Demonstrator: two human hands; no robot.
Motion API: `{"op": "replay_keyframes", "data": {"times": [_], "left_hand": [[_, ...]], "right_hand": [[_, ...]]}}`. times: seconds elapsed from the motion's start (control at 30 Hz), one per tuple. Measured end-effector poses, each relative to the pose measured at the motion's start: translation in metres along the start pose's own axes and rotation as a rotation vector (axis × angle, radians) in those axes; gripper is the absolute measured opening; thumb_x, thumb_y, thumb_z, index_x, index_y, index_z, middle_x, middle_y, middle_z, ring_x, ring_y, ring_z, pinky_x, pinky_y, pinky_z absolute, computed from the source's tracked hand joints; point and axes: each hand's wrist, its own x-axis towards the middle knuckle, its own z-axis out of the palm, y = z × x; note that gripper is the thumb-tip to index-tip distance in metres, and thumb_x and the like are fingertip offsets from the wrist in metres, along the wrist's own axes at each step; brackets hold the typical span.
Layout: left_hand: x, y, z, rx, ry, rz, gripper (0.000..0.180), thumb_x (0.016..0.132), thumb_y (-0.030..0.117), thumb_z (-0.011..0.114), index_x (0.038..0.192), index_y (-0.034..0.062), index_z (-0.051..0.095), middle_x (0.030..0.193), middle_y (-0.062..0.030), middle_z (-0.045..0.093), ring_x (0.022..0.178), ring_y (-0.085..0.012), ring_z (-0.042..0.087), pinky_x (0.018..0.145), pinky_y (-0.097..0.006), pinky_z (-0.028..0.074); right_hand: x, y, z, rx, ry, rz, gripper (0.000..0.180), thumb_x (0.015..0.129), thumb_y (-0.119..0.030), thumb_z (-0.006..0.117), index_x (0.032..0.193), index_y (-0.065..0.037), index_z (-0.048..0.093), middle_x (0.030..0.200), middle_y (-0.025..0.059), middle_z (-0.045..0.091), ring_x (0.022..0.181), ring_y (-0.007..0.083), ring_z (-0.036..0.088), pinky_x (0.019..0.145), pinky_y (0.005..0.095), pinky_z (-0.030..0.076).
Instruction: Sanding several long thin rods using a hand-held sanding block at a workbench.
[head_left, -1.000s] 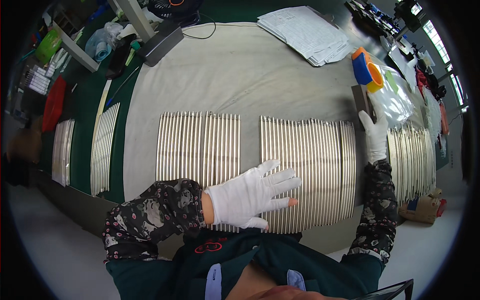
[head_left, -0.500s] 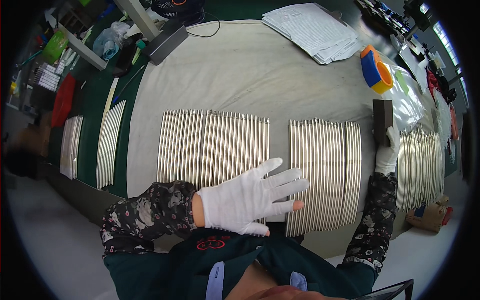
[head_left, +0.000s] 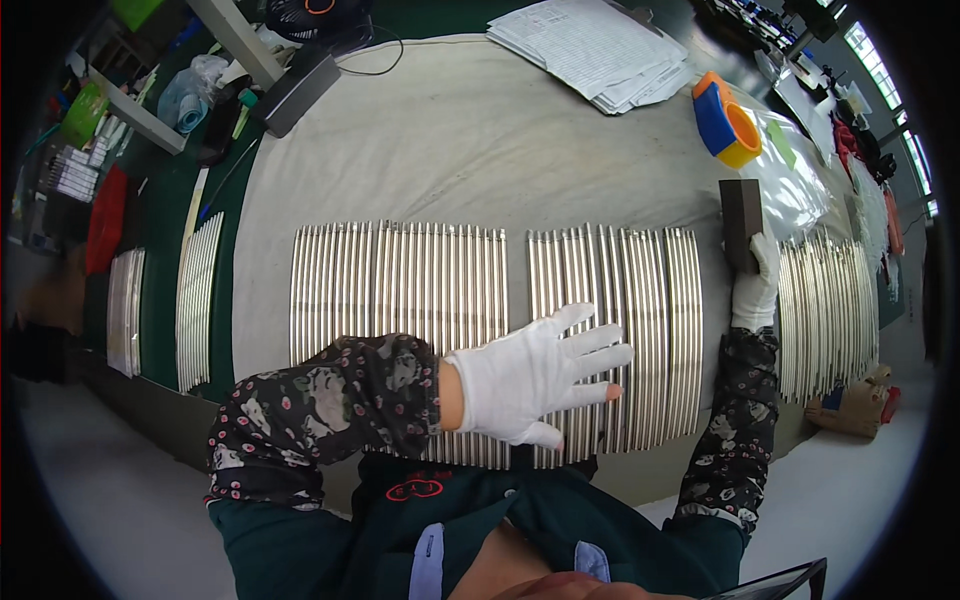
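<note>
Slim shiny metal rods lie side by side in front of me, one row (head_left: pixel 430 270) left of centre and another row (head_left: pixel 645 300) to its right. Narrow gaps split the right row into smaller groups. My left hand (head_left: pixel 530 385), in a white glove with bare tips showing at two digits, is spread flat across the right row's left part. At that row's right, my right hand (head_left: pixel 755 295), also gloved, is closed around the lower end of a dark brown rectangular block (head_left: pixel 740 215). The rods under my left palm are hidden.
Another batch of rods (head_left: pixel 825 320) lies beyond my right hand. Smaller batches (head_left: pixel 200 305) are at the left on green matting. A tape dispenser (head_left: pixel 728 125), a paper stack (head_left: pixel 595 55), a plastic bag (head_left: pixel 800 190), a dark box (head_left: pixel 300 95) and a small fan (head_left: pixel 315 15) stand farther back.
My left hand has moved right, from the gap between the rows onto the right row. Some rods there have shifted, opening new gaps. My right hand still grips the block.
</note>
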Motion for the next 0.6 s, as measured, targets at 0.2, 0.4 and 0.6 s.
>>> {"op": "replay_keyframes", "data": {"times": [0.2,0.4,0.6], "left_hand": [[-0.031,0.005,-0.007,-0.104,0.022,-0.043,0.083,0.079,0.057,0.065,0.144,0.0112,0.041,0.155,-0.0182,0.029,0.143,-0.0349,0.028,0.114,-0.059,0.019],[0.049,0.007,-0.012,0.002,0.059,0.103,0.077,0.081,0.056,0.063,0.141,0.0108,0.046,0.154,-0.0161,0.032,0.144,-0.0319,0.026,0.116,-0.056,0.015],[0.115,-0.018,0.011,0.136,0.168,0.178,0.07,0.084,0.055,0.06,0.138,0.0116,0.051,0.149,-0.015,0.039,0.142,-0.0294,0.029,0.116,-0.052,0.018]], "right_hand": [[0.003,0.001,0.003,-0.055,0.001,-0.029,0.055,0.09,-0.033,0.051,0.132,0.003,0.052,0.106,0.0067,0.062,0.087,0.0126,0.056,0.08,0.0255,0.045],[0.002,0.001,0.003,-0.065,-0.004,-0.051,0.054,0.091,-0.033,0.05,0.13,0.004,0.053,0.108,0.0085,0.062,0.089,0.0137,0.058,0.081,0.0259,0.046],[-0.001,0.001,0.002,0.104,-0.018,0.044,0.058,0.091,-0.03,0.05,0.138,0.004,0.049,0.126,0.0114,0.058,0.11,0.0171,0.056,0.096,0.0306,0.044]]}}
